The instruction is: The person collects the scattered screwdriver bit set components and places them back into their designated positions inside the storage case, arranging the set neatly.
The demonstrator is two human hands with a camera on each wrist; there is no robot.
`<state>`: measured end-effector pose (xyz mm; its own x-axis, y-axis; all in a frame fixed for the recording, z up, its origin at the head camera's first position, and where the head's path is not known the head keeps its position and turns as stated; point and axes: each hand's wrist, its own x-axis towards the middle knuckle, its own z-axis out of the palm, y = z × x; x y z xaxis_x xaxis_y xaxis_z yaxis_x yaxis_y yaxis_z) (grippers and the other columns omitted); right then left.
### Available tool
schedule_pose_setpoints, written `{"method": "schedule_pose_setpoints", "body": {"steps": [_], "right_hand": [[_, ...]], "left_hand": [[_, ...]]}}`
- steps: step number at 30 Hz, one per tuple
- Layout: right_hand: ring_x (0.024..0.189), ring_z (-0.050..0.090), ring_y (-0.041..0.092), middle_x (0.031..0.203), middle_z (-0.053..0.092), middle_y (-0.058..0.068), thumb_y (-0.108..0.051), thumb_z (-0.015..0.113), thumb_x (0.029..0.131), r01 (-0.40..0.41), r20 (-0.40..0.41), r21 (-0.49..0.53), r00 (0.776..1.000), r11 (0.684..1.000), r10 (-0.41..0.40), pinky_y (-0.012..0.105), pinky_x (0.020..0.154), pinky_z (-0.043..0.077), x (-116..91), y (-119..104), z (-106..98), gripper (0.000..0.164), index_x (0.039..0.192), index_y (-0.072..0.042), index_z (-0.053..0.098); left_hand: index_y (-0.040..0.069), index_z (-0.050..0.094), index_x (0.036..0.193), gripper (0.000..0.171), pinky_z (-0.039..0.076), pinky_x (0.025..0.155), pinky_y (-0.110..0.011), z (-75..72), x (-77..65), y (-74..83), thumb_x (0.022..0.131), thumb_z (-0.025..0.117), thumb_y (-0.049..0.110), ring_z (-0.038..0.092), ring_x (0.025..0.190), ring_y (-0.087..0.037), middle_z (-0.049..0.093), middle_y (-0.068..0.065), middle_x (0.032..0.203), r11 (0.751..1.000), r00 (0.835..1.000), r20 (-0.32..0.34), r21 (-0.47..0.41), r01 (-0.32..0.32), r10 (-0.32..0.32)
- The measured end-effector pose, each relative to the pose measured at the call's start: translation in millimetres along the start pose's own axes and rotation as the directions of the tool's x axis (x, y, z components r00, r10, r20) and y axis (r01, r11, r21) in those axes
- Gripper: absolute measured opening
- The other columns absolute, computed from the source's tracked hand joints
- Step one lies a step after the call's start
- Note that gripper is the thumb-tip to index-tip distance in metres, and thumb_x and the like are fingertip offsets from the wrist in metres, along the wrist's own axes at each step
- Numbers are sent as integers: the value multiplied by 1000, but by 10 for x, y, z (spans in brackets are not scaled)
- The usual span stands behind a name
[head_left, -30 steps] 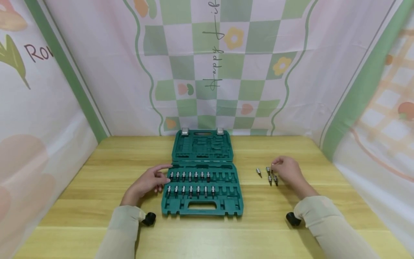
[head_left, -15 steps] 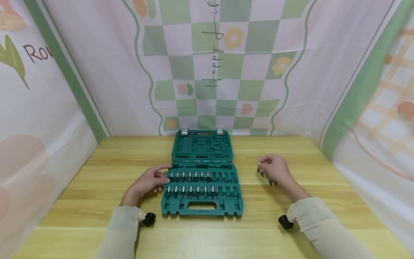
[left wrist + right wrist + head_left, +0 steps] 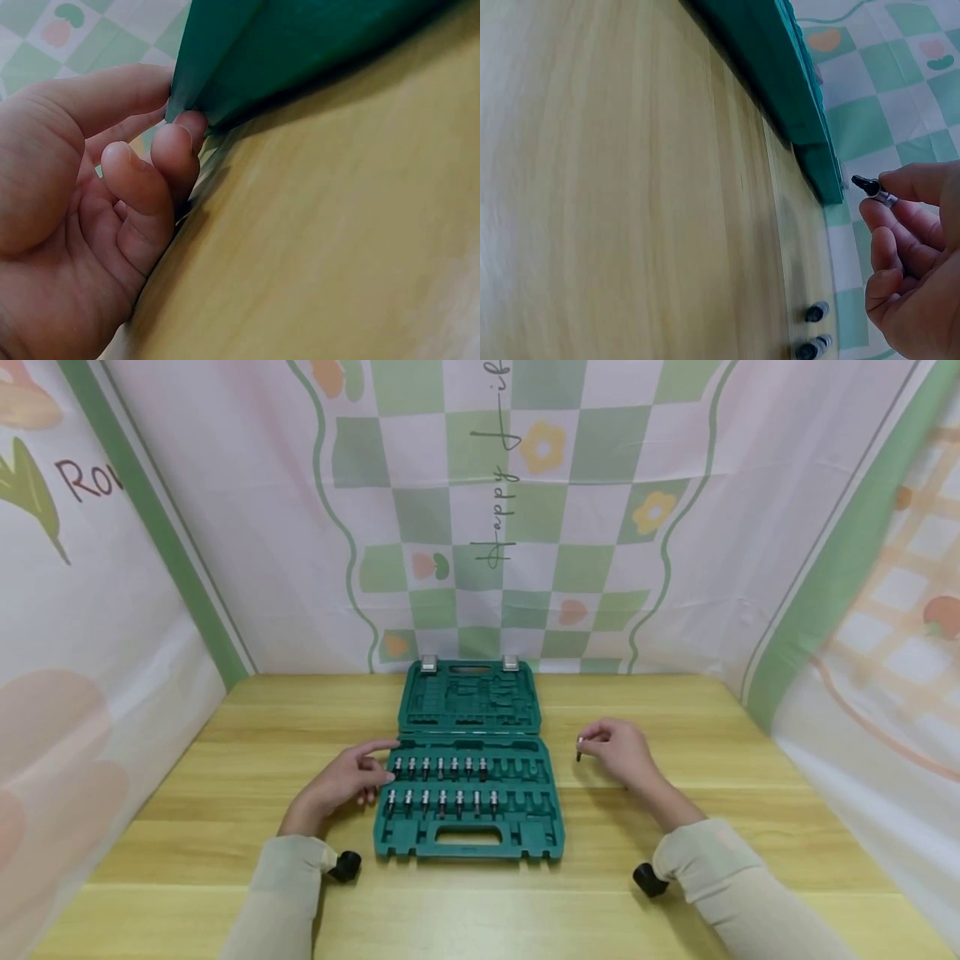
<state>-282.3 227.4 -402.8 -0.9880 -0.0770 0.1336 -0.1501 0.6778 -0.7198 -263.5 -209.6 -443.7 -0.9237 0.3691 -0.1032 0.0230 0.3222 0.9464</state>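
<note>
A green plastic case [image 3: 536, 837] lies unfolded on the table, with two rows of bit sockets [image 3: 442, 802] in its near half. At its left edge, my left hand [image 3: 341, 783] holds the rim, index finger stretched toward the hinge. Up close in the left wrist view, the thumb lies against the case wall [image 3: 247, 60] and the other fingers curl beside it. To the right of the case, my right hand [image 3: 621, 753] pinches one bit socket [image 3: 882, 193] between thumb and fingertips, its dark tip pointing down in the head view.
Loose bit sockets [image 3: 816, 312] lie on the table beyond the right hand, mostly hidden by it in the head view. Vacant slots [image 3: 520, 768] show at the right of both rows. A patterned curtain [image 3: 495, 527] hangs behind the table [image 3: 262, 727].
My right hand has picked up a bit socket from the loose group and moved left with it toward the case. The left hand stays at the case's edge.
</note>
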Motion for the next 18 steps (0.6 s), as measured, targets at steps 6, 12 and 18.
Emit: {"method": "schedule_pose_setpoints", "body": {"steps": [6, 12, 18], "right_hand": [[83, 61, 24, 90, 68, 9, -9, 70, 89, 1, 24, 39, 1000, 999, -2, 33, 67, 49, -7, -65, 86, 9, 93, -1, 68], [84, 61, 24, 89, 68, 8, -8, 69, 89, 0, 45, 70, 999, 998, -3, 35, 70, 51, -4, -93, 169, 8, 93, -1, 68], [86, 61, 24, 92, 68, 9, -9, 70, 89, -25, 64, 99, 998, 995, 19, 36, 72, 52, 0, -148, 231, 9, 94, -1, 69]], "left_hand": [[13, 41, 148, 57, 49, 49, -30, -2, -9, 23, 95, 63, 12, 55, 56, -21, 63, -14, 84, 1000, 1000, 4, -1, -7, 7], [13, 40, 148, 58, 49, 49, -31, -3, -7, 30, 95, 63, 12, 55, 56, -21, 63, -14, 84, 1000, 1000, 6, -8, -8, 8], [12, 41, 148, 58, 48, 49, -30, 2, -10, 39, 94, 64, 12, 54, 56, -20, 63, -14, 84, 1000, 1000, 4, -13, -3, 3]]}}
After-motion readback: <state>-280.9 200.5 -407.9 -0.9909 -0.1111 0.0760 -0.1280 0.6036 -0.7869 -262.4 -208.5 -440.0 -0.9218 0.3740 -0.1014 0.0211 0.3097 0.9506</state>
